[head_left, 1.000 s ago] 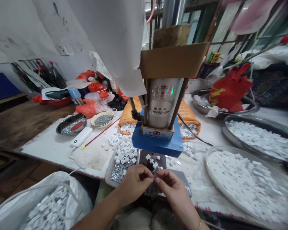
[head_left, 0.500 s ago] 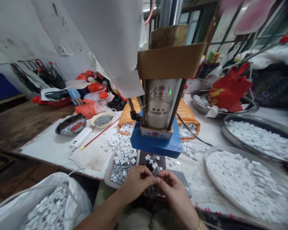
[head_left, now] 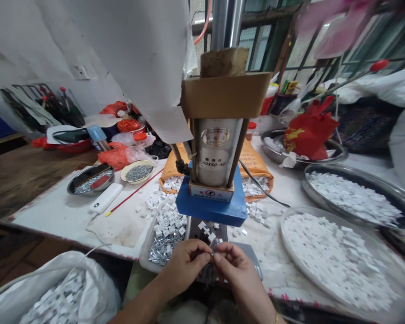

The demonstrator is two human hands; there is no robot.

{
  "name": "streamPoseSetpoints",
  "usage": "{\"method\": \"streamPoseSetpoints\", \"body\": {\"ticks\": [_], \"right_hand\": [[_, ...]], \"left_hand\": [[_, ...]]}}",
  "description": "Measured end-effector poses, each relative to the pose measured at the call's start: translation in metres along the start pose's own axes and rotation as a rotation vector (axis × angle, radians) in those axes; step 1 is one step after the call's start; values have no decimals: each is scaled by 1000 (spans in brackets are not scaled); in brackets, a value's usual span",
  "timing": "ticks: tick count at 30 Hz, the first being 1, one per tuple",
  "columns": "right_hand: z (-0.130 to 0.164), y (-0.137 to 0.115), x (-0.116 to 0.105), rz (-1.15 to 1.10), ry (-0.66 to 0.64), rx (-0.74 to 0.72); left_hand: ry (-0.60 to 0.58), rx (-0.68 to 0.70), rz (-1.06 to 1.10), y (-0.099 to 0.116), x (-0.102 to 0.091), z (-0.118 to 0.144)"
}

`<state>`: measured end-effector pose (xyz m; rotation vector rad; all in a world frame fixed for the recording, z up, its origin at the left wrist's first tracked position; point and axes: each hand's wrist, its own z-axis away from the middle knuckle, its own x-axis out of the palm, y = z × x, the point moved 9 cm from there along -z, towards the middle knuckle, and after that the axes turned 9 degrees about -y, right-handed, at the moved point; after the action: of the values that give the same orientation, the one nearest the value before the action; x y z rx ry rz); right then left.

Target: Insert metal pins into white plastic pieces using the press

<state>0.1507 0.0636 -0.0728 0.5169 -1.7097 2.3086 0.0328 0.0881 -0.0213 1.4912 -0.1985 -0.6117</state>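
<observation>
At the near edge of the bench [head_left: 60, 211], the left hand [head_left: 185, 263] and right hand [head_left: 234, 270] meet fingertip to fingertip, each grip pinching a tiny part [head_left: 212, 257], too small to identify. Just beyond stands a pneumatic press [head_left: 216, 153] on a blue block. Small white plastic pieces fill the round metal tray [head_left: 337, 256] on the right; shiny metal pins [head_left: 162, 249] lie left.

Two bare hands, left [head_left: 185, 263] and right [head_left: 234, 265]. One blue-based pneumatic press with a silver cylinder [head_left: 216, 153]. Three large round metal trays: two heaped with small white plastic pieces [head_left: 337, 256] [head_left: 354, 195], one under a red bag [head_left: 273, 150]. One small cream bowl of screws [head_left: 137, 171]. One white power bank [head_left: 106, 198].
</observation>
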Motion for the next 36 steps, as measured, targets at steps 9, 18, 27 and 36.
{"method": "streamPoseSetpoints", "body": {"ticks": [9,18,27,36], "right_hand": [[-6,-9,3,309,-197,17],[-94,-80,-88,834,245,-148],[-72,-80,-78,615,252,-110],[6,-1,1,16,-27,104]], "left_hand": [[-102,-95,48,-9,12,1],[-43,-149,233,-25,10,6],[209,9,36,-7,-22,11],[85,346,-495,50,18,4]]}}
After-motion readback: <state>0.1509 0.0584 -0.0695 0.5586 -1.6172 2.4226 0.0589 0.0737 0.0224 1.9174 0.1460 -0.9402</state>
